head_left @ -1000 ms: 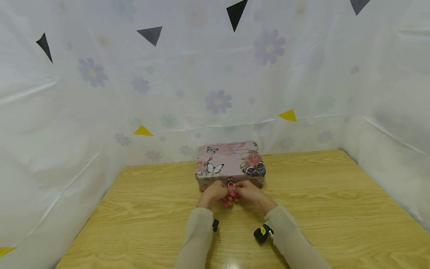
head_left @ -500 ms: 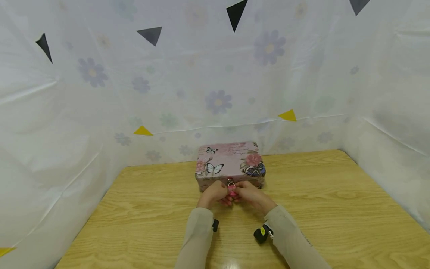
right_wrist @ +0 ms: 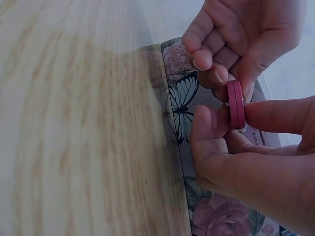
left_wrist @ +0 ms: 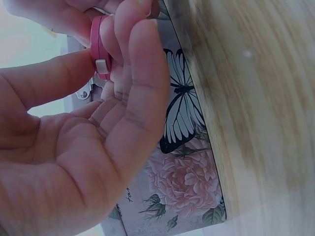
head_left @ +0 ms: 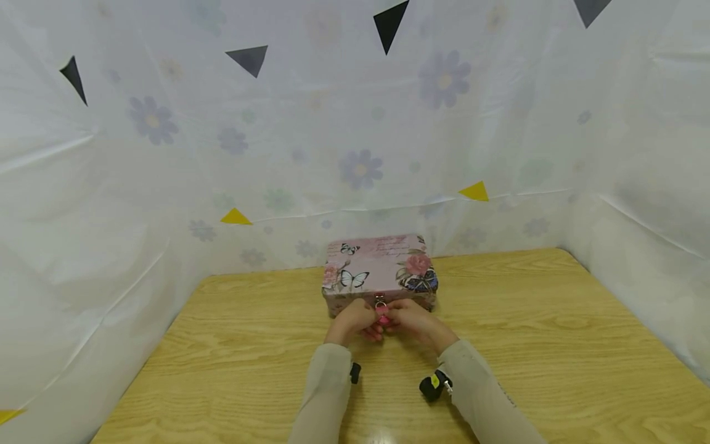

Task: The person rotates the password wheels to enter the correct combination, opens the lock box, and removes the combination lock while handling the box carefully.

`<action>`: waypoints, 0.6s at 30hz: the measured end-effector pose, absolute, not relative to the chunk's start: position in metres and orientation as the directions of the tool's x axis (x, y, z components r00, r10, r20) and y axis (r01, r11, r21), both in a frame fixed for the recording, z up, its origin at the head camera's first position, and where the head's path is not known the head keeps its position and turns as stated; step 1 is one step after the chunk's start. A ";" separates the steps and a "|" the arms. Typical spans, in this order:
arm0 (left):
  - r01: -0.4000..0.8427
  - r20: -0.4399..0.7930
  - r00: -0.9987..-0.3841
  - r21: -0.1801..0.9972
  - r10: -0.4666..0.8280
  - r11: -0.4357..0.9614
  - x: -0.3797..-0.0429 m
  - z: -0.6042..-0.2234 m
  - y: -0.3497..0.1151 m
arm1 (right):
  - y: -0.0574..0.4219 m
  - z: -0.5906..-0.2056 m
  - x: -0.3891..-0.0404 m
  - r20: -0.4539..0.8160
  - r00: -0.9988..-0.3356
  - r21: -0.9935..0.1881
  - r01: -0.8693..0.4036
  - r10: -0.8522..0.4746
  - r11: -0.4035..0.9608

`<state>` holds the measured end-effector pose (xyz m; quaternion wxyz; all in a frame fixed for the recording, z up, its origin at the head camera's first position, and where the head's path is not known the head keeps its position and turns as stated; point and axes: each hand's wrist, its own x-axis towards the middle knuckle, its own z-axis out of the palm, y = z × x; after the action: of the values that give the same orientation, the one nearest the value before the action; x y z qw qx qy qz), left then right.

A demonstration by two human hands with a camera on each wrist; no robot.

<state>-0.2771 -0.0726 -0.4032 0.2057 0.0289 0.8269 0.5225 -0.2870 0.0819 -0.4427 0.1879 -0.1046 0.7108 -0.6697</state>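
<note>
A small pink padlock point(head_left: 383, 315) hangs by its metal shackle at the front clasp point(head_left: 379, 297) of a pink box point(head_left: 383, 265) printed with butterflies and roses. My left hand point(head_left: 355, 317) pinches the padlock from the left, thumb on one face and fingers behind. From the other side my right hand point(head_left: 413, 319) pinches it too, between thumb and fingers. In the left wrist view the padlock point(left_wrist: 100, 46) shows edge-on, with a small silver piece on its rim. The right wrist view also shows the padlock point(right_wrist: 236, 104) edge-on between both hands' fingers.
The box stands at the back of a wood-grain table point(head_left: 249, 357), near a white curtain point(head_left: 299, 135) with flowers and triangles. Black wrist devices sit at both cuffs, the right one point(head_left: 432, 386) with a yellow mark.
Both hands keep their hold on the padlock, with hardly any visible movement. The box stays in place.
</note>
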 end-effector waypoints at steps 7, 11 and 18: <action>-0.158 -0.309 -0.910 0.875 0.276 0.457 -0.276 -0.402 -0.072 | 0.082 -0.441 -0.285 -0.112 -0.898 -0.994 0.094 -0.426 0.063; -0.152 -0.308 -0.908 0.873 0.283 0.464 -0.276 -0.402 -0.072 | 0.080 -0.439 -0.284 -0.116 -0.900 -0.993 0.102 -0.419 0.057; -0.139 -0.304 -0.907 0.870 0.293 0.473 -0.276 -0.401 -0.072 | 0.080 -0.439 -0.282 -0.118 -0.910 -0.993 0.097 -0.397 0.072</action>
<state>-0.2763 -0.0719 -0.4013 0.2111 0.0463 0.8318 0.5112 -0.2825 0.0795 -0.4387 0.1839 -0.1059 0.7087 -0.6728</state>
